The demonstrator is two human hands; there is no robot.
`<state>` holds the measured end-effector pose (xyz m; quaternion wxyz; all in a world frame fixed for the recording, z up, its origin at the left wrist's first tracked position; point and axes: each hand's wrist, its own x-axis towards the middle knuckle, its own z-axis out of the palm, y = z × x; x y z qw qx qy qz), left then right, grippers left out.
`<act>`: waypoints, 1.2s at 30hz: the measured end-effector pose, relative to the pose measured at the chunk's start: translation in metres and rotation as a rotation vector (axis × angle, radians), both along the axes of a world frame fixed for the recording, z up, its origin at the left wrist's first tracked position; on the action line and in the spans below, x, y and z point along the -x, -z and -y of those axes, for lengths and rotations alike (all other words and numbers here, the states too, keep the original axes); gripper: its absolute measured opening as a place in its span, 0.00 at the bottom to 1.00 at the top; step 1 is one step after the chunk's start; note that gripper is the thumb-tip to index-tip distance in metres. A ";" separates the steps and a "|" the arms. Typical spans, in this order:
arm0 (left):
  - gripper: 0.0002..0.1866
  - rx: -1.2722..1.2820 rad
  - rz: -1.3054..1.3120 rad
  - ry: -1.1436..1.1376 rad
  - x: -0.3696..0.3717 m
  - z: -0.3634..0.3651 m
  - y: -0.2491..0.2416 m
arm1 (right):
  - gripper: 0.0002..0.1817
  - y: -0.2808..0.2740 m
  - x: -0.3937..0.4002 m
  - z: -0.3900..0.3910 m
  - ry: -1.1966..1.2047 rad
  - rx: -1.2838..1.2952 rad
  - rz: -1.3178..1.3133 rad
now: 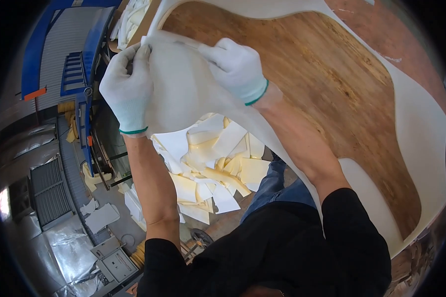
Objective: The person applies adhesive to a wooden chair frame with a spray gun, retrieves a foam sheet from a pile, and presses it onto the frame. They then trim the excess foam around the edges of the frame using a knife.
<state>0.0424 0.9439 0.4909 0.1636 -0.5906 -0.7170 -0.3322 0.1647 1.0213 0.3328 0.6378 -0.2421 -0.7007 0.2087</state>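
Observation:
My left hand (131,81), in a white knit glove with a green cuff, pinches the edge of a thin white sheet (176,84). The sheet hangs down from that grip in a pale, slightly see-through flap. My right hand (235,67), gloved the same way, is closed just right of the left one, over the top of the flap. A blurred thin strip runs from its fingertips toward the left hand; I cannot tell what it is. Beside the right arm lies a wood-grain brown panel (327,64) with curved edges, bordered by white sheet material.
Below the hands is a pile of white and yellowish offcuts (215,166). At the left stands a blue metal frame (82,109), with grey equipment (116,262) lower down. More white scraps (134,20) fill a box at the top. A reddish-brown surface (381,34) shows at the upper right.

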 end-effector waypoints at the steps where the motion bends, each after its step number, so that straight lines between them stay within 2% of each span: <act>1: 0.08 0.005 0.000 0.002 0.001 0.000 0.000 | 0.14 0.001 0.000 0.000 0.002 0.005 0.000; 7: 0.07 -0.009 -0.001 -0.005 0.003 0.003 0.001 | 0.13 0.015 -0.016 0.008 0.003 0.042 0.087; 13: 0.08 -0.007 0.051 -0.031 0.002 0.001 -0.002 | 0.13 0.013 -0.003 0.000 0.006 0.005 0.065; 19: 0.08 0.012 0.012 0.013 0.007 0.001 0.000 | 0.11 0.032 -0.022 0.010 0.007 0.087 0.120; 24: 0.08 -0.008 0.036 -0.019 0.002 0.000 -0.003 | 0.11 0.019 -0.003 0.001 -0.006 0.064 0.098; 28: 0.08 0.012 0.024 -0.038 0.005 0.002 -0.005 | 0.12 0.035 -0.019 0.009 -0.010 0.064 0.104; 30: 0.08 0.018 0.019 -0.009 0.006 0.003 -0.004 | 0.13 0.042 -0.028 0.015 -0.006 0.162 0.213; 33: 0.08 0.006 0.060 -0.021 0.005 0.002 -0.002 | 0.14 0.040 -0.016 0.011 -0.011 0.126 0.134; 36: 0.09 -0.013 0.066 -0.058 0.000 0.004 -0.004 | 0.14 0.033 -0.002 0.003 -0.028 0.127 0.162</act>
